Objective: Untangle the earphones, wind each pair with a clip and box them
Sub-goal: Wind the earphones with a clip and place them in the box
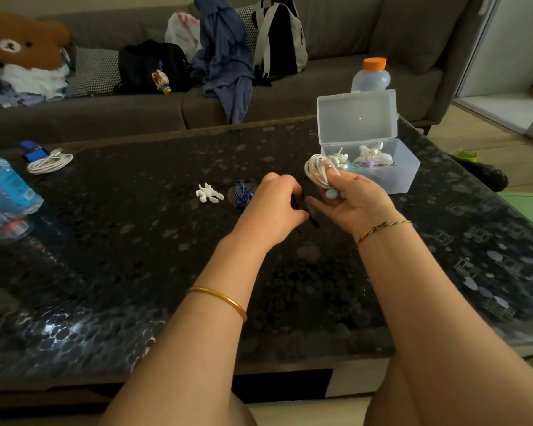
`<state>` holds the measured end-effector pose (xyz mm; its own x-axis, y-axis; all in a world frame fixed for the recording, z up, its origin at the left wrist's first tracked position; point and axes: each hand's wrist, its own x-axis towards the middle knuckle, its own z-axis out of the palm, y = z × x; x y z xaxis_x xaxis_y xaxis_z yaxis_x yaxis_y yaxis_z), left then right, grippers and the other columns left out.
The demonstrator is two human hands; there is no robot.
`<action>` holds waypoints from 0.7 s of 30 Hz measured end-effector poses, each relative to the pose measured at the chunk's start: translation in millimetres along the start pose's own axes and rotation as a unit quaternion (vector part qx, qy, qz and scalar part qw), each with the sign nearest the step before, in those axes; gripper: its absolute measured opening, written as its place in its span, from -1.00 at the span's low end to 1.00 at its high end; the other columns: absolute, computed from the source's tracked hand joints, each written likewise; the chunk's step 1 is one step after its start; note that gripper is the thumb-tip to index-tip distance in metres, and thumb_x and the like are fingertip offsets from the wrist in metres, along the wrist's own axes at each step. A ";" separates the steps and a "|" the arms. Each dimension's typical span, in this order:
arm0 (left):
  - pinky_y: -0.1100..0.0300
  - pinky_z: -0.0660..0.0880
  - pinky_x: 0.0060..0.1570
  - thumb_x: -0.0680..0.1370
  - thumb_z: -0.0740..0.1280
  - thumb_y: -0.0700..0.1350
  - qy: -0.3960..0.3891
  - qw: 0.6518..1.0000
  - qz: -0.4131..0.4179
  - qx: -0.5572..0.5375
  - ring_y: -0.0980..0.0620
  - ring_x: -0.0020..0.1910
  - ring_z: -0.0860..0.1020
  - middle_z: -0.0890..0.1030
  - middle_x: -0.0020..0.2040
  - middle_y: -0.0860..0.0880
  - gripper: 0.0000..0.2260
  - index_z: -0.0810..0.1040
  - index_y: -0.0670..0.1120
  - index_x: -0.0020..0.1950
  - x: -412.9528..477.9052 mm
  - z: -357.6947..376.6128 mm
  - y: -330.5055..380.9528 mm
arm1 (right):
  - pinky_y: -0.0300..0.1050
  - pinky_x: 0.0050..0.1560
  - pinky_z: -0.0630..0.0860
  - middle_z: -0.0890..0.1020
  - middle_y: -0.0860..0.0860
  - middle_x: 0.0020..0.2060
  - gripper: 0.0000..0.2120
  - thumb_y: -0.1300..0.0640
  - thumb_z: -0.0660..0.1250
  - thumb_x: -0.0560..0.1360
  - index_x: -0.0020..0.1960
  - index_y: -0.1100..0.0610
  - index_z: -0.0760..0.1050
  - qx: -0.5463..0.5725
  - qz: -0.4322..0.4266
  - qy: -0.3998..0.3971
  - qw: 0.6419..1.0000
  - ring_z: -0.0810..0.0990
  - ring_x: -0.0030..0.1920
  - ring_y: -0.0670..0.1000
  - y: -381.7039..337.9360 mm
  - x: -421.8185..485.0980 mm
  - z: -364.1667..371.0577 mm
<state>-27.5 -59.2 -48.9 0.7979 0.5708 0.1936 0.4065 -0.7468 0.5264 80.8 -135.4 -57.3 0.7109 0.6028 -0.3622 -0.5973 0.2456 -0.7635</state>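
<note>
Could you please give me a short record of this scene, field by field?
Right hand: holds a wound white earphone coil
Left hand: pinches a dark item, kind unclear
Box: clear, lid open, wound earphones inside
Loose on table: white clip, blue earphones beside it, apart
Left to do: blue earphones not yet boxed

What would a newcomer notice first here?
Both hands meet mid-table: the right hand grips a coil of white earphone cable, the left hand pinches a small black item. Behind stands a clear plastic box with its lid up, white earphones inside; a white figure-shaped clip and tangled blue cord lie left of the hands.
</note>
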 end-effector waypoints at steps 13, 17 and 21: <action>0.14 0.61 0.00 0.44 0.48 -0.08 0.042 0.979 -0.057 -0.193 0.06 -0.01 0.59 0.50 0.15 -0.08 -0.68 0.56 -0.08 0.16 8.4 1.1 -13.0 | 0.11 -0.15 0.59 0.60 0.21 0.04 -0.85 0.30 0.26 0.54 0.11 0.26 0.49 0.052 0.024 -0.032 0.998 0.61 0.01 0.14 1.0 -3.3 2.4; 0.34 0.59 -0.17 0.54 0.38 -0.13 0.074 0.974 -0.062 -0.203 0.07 -0.16 0.64 0.46 0.18 -0.09 -0.79 0.59 -0.15 0.14 9.8 -2.1 -18.1 | 0.03 -0.28 0.60 0.59 0.18 -0.05 -0.94 0.33 0.28 0.53 0.00 0.25 0.48 0.083 0.030 -0.033 0.996 0.61 -0.12 0.10 -2.9 -6.9 3.6; 0.44 0.50 -0.32 0.58 0.29 -0.07 0.054 0.976 -0.075 -0.197 0.10 -0.21 0.60 0.48 0.17 -0.08 -0.78 0.59 -0.10 0.18 9.1 -3.4 -17.1 | -0.02 -0.23 0.61 0.59 0.17 -0.08 -0.96 0.34 0.26 0.53 -0.05 0.27 0.48 0.083 0.012 -0.045 0.995 0.61 -0.12 0.10 -4.1 -11.6 5.3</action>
<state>-28.7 -40.0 -53.3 0.6819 0.7128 0.1644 0.2954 -0.4739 0.8296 73.0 -139.4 -47.1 0.6638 0.6736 -0.3252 -0.6724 0.3471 -0.6537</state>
